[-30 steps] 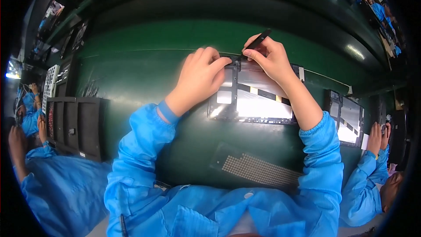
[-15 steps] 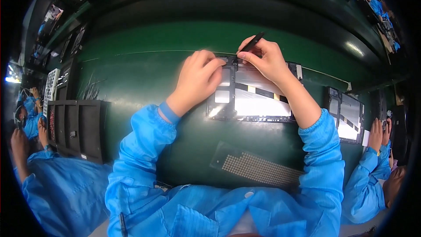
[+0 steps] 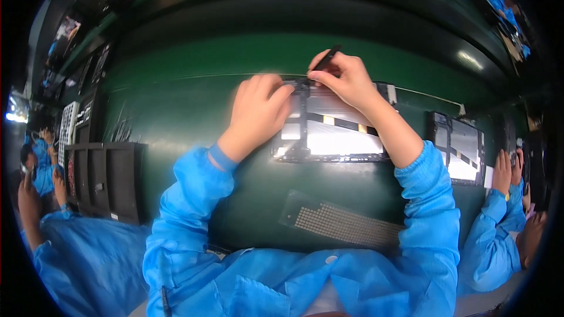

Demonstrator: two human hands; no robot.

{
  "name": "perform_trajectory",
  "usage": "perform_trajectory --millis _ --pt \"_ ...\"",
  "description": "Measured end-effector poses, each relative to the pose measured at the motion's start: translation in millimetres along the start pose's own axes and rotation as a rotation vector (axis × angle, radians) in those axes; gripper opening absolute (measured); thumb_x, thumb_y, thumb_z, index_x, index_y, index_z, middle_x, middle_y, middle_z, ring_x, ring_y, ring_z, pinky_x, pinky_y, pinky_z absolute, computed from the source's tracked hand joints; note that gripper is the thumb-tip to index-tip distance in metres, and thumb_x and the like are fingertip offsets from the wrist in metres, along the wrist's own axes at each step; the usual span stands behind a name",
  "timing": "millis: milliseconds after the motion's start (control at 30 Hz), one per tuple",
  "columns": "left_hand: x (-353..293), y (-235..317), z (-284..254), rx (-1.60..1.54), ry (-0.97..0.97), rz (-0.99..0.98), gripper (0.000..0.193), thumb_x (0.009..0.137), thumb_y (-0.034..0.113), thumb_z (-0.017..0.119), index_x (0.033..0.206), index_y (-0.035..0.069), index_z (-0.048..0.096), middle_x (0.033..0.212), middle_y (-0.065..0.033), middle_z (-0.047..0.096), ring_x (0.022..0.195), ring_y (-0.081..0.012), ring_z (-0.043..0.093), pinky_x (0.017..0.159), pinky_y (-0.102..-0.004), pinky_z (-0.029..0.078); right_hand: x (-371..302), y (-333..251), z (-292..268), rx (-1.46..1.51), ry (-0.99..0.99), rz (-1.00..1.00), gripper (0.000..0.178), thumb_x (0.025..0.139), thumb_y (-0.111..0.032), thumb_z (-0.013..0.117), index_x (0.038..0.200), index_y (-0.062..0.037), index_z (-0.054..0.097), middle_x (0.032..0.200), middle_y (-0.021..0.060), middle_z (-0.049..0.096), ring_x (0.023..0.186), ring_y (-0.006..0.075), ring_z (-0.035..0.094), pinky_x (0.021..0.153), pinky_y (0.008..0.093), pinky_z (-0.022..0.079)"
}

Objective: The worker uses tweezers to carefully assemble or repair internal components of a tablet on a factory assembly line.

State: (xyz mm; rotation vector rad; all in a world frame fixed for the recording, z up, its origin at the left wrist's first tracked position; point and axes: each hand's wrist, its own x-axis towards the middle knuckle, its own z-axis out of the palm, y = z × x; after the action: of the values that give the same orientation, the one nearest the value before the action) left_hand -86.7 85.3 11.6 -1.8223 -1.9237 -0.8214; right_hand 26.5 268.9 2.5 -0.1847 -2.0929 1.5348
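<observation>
In front of me on the green table lies an opened tablet housing, a flat black frame with silver panels and a black-and-yellow strip across it. My left hand is at its far left corner, slightly blurred, thumb and bent fingers closed on the edge. Pinched in my right hand is a slim black tool, which looks like tweezers. It slants, and its lower end is hidden by the fingers at the housing's far edge. A clear sheet of small square pads lies nearer to me.
A black compartment tray stands at the left, beside a person in blue. Another tablet housing lies at the right, near another person's hands. A dark shelf edge runs along the back of the green table.
My right hand and the black tool have shifted slightly left along the housing's far edge. My left hand has also moved a little left. The whole view has shifted slightly.
</observation>
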Motion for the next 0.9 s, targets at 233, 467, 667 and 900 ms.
perform_trajectory --millis 233,467,667,900 --pt "15.8 119.3 11.6 -0.035 -0.242 0.339 0.031 0.077 0.022 0.064 0.105 0.010 0.061 0.111 -0.0095 0.056 0.107 -0.0265 0.053 0.090 -0.0437 0.043 -5.0 -35.5 -22.3 0.045 0.245 0.041 0.017 0.084 -0.019 0.069 0.088 -0.0033 0.064 0.071 -0.0001 0.062 0.065 0.0062 0.056 0.058 0.0220 0.044" --pt "27.4 134.5 77.2 0.025 -0.173 0.508 0.028 0.083 0.038 0.060 0.100 0.016 0.058 0.118 -0.0055 0.053 0.126 -0.0252 0.042 0.101 -0.0612 0.029 -93.2 -96.3 -112.0 -0.006 0.512 0.096 0.016 0.087 -0.011 0.064 0.099 -0.0010 0.059 0.090 0.0061 0.063 0.078 0.0144 0.064 0.064 0.0259 0.055" --pt "20.9 35.2 24.9 -0.155 -0.312 0.662 0.018 0.077 0.019 0.068 0.084 0.009 0.055 0.105 -0.0070 0.057 0.114 -0.0250 0.053 0.105 -0.0533 0.032 -243.7 -91.6 -238.3 -0.354 0.907 0.149 0.022 0.092 -0.011 0.058 0.112 -0.0023 0.058 0.095 0.0087 0.062 0.084 0.0164 0.065 0.071 0.0265 0.055" --pt "-25.3 -96.1 -44.8 0.126 -0.209 0.015 0.036 0.076 0.001 0.063 0.112 0.003 0.055 0.117 -0.0159 0.055 0.110 -0.0340 0.054 0.098 -0.0431 0.042 -312.0 -64.7 -253.9 -1.337 0.929 0.489 0.026 0.089 -0.021 0.061 0.112 -0.0116 0.056 0.093 0.0199 0.064 0.084 0.0330 0.065 0.073 0.0374 0.050"
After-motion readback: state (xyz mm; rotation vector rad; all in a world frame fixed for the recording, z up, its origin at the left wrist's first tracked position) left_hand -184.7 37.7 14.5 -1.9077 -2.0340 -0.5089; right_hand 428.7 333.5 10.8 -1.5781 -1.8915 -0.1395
